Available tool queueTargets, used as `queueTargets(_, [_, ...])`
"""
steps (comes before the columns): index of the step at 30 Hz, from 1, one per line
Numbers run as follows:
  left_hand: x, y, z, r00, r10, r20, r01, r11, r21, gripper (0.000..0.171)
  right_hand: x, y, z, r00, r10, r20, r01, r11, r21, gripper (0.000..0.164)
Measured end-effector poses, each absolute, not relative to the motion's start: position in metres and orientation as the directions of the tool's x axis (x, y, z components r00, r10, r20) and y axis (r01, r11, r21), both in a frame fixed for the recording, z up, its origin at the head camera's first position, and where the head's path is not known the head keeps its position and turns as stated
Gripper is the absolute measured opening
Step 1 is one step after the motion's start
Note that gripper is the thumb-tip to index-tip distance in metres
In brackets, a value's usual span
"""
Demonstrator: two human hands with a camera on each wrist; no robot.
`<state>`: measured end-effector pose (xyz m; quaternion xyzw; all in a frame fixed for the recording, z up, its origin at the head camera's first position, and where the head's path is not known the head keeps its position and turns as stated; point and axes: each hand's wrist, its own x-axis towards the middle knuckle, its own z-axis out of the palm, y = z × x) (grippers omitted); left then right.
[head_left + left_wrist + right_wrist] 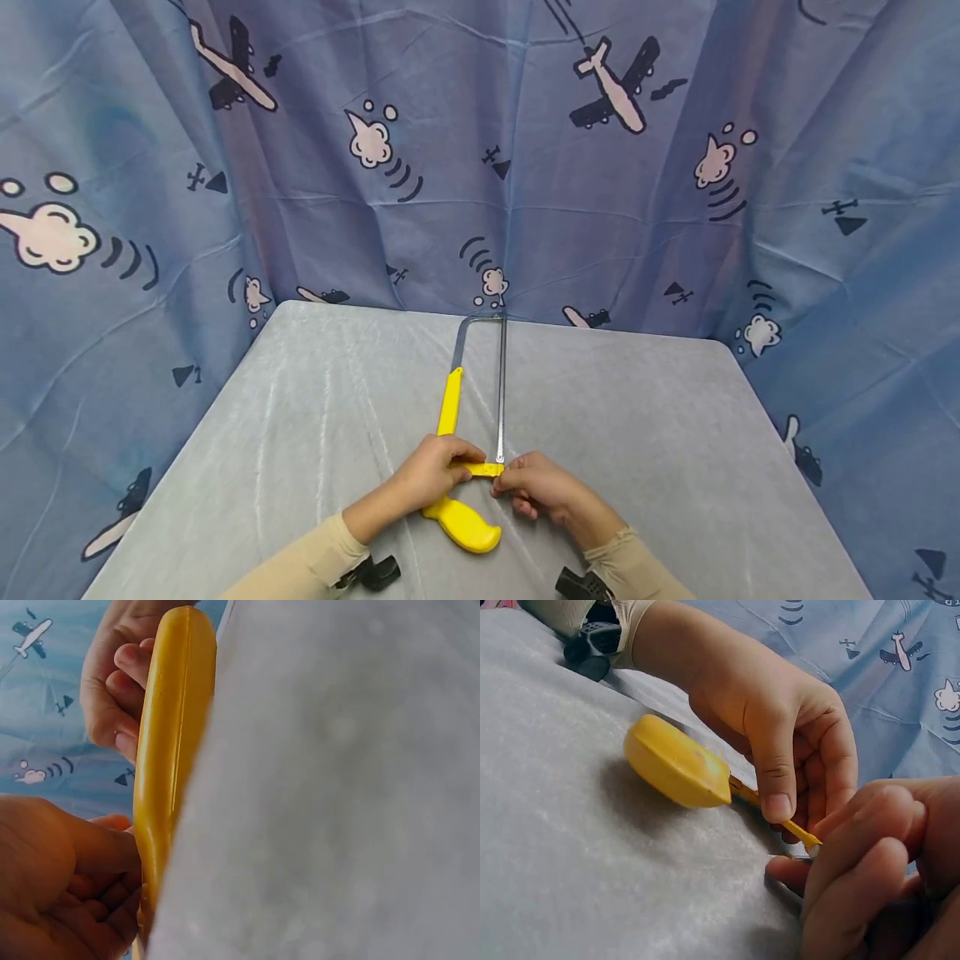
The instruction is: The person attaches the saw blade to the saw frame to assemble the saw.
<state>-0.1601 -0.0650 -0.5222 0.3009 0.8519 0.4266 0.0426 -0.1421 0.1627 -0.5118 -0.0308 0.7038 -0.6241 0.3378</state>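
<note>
A hacksaw with a yellow handle (467, 527) lies on the table, its grip toward me. Its grey metal frame (459, 346) bends at the far end to meet the straight silver blade (502, 383). My left hand (423, 479) pinches the yellow crosspiece (486, 470) above the handle, thumb on top in the right wrist view. At the near end of the blade, my right hand (551, 490) has its fingers curled and pinches the crosspiece's tip. A small metal part (814, 850) shows beside these fingers; they hide the rest of it.
A grey cloth-like cover with creases spreads over the table (637, 417). Behind and at both sides hangs a blue curtain (442, 208) printed with planes and clouds. Black wrist cameras (375, 573) sit at both beige sleeves (300, 562).
</note>
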Motion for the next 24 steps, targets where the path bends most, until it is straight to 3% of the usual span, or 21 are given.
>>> queueTargets(9, [-0.162,-0.064,-0.523,-0.791,0.585,0.181,0.521,0.487,0.701,0.029,-0.143,0.170,-0.502,-0.730,-0.503,-0.462,0.263,0.416,-0.870,0.025])
queueTargets(14, [-0.167,-0.069,-0.517,-0.716,0.674,0.181,0.621,0.497,0.607,0.030,-0.142,0.172,-0.490,-0.760,-0.483,-0.436,0.108,0.567,-0.816,0.032])
queueTargets(19, [-0.174,-0.081,-0.507,-0.671,0.718,0.184,0.675,0.489,0.553,0.028,-0.144,0.177,-0.482,-0.827,-0.475,-0.302,-0.079,0.630,-0.773,0.019])
queueTargets(24, [-0.178,-0.099,-0.492,-0.683,0.711,0.166,0.672,0.523,0.523,0.026,-0.147,0.188,-0.482,-0.899,-0.425,-0.103,-0.254,0.699,-0.668,0.008])
